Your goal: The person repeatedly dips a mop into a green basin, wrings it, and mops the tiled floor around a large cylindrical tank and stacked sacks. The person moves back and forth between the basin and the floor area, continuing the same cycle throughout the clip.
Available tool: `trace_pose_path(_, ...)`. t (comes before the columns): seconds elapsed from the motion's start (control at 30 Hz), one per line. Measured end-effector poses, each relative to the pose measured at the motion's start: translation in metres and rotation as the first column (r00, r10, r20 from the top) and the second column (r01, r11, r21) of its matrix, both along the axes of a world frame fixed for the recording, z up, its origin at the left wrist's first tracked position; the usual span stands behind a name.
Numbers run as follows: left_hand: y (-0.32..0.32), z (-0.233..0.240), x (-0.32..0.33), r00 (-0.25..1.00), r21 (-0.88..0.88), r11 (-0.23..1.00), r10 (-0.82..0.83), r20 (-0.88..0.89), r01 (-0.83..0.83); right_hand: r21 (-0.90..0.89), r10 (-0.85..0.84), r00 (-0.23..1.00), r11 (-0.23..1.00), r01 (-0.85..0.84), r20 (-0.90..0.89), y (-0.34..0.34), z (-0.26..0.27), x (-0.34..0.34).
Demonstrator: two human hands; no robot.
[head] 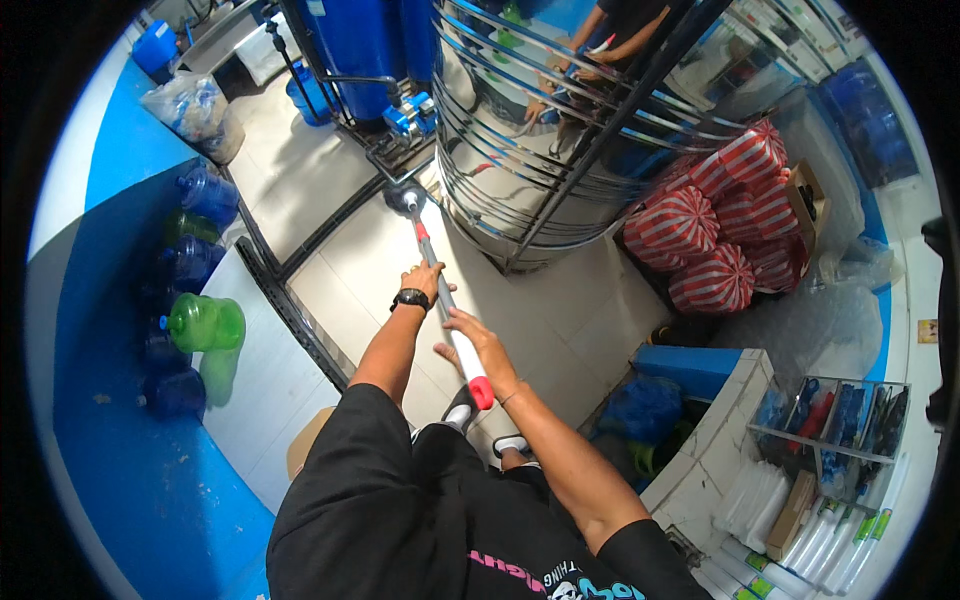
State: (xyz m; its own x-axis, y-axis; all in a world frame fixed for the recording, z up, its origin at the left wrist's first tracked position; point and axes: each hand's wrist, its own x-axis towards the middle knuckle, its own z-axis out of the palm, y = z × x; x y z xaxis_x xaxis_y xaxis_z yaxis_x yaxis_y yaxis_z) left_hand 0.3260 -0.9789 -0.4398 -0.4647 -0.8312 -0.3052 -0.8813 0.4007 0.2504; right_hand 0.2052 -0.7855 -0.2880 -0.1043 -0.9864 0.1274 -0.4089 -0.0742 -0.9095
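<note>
My left hand [421,280], with a dark watch at the wrist, wraps around the grey part of a long mop handle [442,285]. Lower down, my right hand [484,349] loosely holds the white section near the red end cap. The handle slants away from my body to a round, dark mop head [403,198] with a white hub. That head rests on the pale tiled floor [352,281], close to the base of a shiny, ribbed stainless steel tank [517,172]. Parts of both hands' fingers are hidden behind the handle.
Red-and-white striped bundles [712,225] are piled right of the tank. A black metal frame rail [330,225] crosses the floor. Left stands a pale bench [262,352] with a green water jug [206,322]. A tiled ledge [705,442] is at right. Blue tanks [352,60] stand ahead.
</note>
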Motion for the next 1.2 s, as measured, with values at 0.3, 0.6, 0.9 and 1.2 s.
trace_pose_path(0.3,0.156,-0.025,-0.104,0.906,0.067,0.904,-0.422,0.001,0.421,0.062,-0.204,0.969,0.975,0.214,-0.136,0.162,0.046,-0.08)
trace_pose_path(0.6,0.351,0.087,-0.224,0.46,-0.001,0.593,-0.626,-0.629,0.805,-0.064,-0.771,0.421,0.447,0.892,0.478,0.337,0.168,-0.105)
trace_pose_path(0.9,0.345,0.084,-0.216,0.645,0.347,0.592,-0.416,-0.641,0.728,-0.085,-0.559,0.678,0.738,0.669,0.478,0.294,0.178,-0.146)
trace_pose_path(1.2,0.22,0.027,-0.025,0.746,0.274,0.961,0.154,-0.648,0.039,-0.115,-0.079,0.73,0.97,0.212,0.679,0.128,0.089,-0.074)
